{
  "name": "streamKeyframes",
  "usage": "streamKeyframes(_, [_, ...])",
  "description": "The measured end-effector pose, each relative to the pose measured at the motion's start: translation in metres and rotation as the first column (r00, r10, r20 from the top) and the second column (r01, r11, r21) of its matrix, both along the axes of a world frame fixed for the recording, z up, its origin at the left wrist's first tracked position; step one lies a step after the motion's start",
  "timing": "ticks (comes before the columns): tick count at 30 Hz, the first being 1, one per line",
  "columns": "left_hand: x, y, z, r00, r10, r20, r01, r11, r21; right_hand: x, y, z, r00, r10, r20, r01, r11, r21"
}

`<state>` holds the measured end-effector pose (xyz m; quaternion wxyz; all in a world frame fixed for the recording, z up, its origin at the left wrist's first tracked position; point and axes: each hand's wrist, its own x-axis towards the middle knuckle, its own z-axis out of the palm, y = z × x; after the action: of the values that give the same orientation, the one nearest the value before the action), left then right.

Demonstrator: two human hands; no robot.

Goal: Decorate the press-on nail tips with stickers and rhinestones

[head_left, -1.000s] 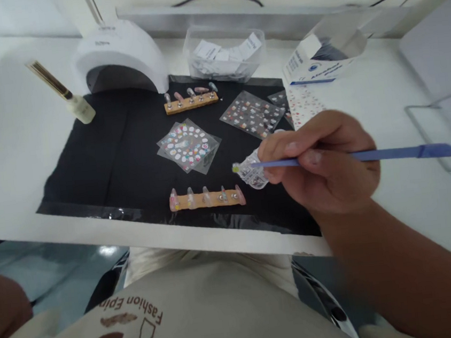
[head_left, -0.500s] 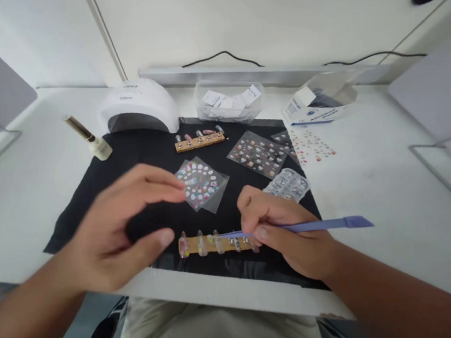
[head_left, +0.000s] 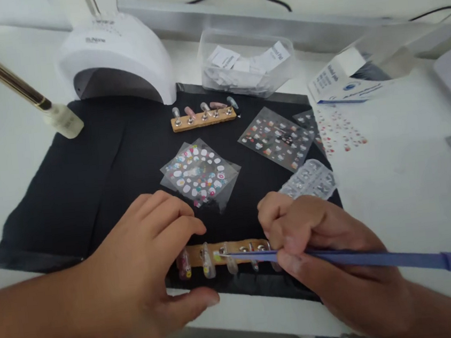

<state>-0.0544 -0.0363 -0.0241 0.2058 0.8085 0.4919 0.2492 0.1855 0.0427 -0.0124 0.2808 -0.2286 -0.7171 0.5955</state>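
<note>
A wooden strip (head_left: 237,247) carrying several clear nail tips lies on the black mat near its front edge. Two tips at its left bear small yellow figures. My right hand (head_left: 317,240) pinches blue tweezers (head_left: 351,257), whose metal tip holds a small yellow-green piece (head_left: 217,256) over the strip, beside the middle nail tip (head_left: 231,262). Around the strip's left end, my left hand (head_left: 150,263) is curved, thumb and fingers apart, with nothing between them. Sticker sheets (head_left: 200,174) lie on the mat beyond my hands.
Farther back are a second strip of nail tips (head_left: 204,118), a white lamp (head_left: 116,51), a clear box of packets (head_left: 247,64) and an opened carton (head_left: 348,78). A polish bottle (head_left: 63,120) stands left. More sticker sheets (head_left: 276,138) and a clear compartment case (head_left: 309,180) lie right.
The view has moved closer to the mat. My left hand has come down toward the strip's left end. The tweezers are still in my right hand, their tip still over the strip.
</note>
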Motion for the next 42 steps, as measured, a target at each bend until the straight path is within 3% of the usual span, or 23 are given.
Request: streamKeyframes(42, [0.0008,0.005,-0.0009,0.999,-0.044,0.016,0.044,0.999,0.022,-0.003,-0.0013,0.0015,0.993,-0.003,0.115,0.005,1.0,-0.019])
